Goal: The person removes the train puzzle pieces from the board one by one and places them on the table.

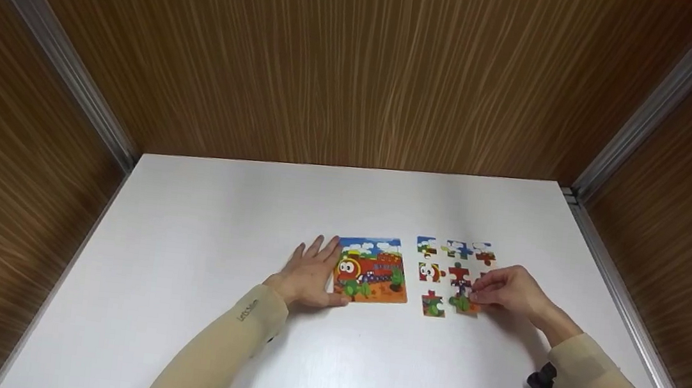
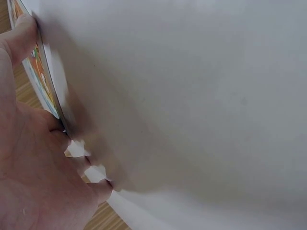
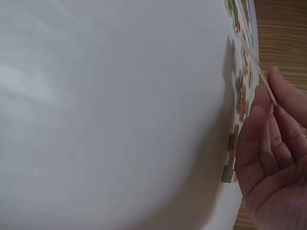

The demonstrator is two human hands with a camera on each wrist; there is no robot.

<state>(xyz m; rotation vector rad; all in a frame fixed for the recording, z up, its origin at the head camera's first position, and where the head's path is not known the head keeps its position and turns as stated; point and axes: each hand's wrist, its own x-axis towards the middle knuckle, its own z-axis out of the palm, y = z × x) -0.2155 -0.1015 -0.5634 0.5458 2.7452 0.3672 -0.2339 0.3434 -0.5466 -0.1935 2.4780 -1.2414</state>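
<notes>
In the head view, a square picture board (image 1: 371,270) with a cartoon train lies flat on the table. My left hand (image 1: 311,277) is spread along its left side, fingers extended, with the thumb over the lower left corner. To the right of the board, my right hand (image 1: 512,292) pinches a green and orange jigsaw piece (image 1: 465,304) between thumb and fingers. From the right wrist view, that piece (image 3: 261,76) appears edge-on as a thin tilted strip. A piece with a face (image 1: 428,272) and a green and red piece (image 1: 433,306) lie nearby. Right fingers partly hide another piece.
Loose pieces, among them a sky-and-cloud one (image 1: 426,245), lie in rough rows between the board and my right hand. The white table (image 1: 241,209) meets wood-grain panels (image 1: 359,67) at the back and both sides. A small black device (image 1: 542,380) shows beside the right sleeve.
</notes>
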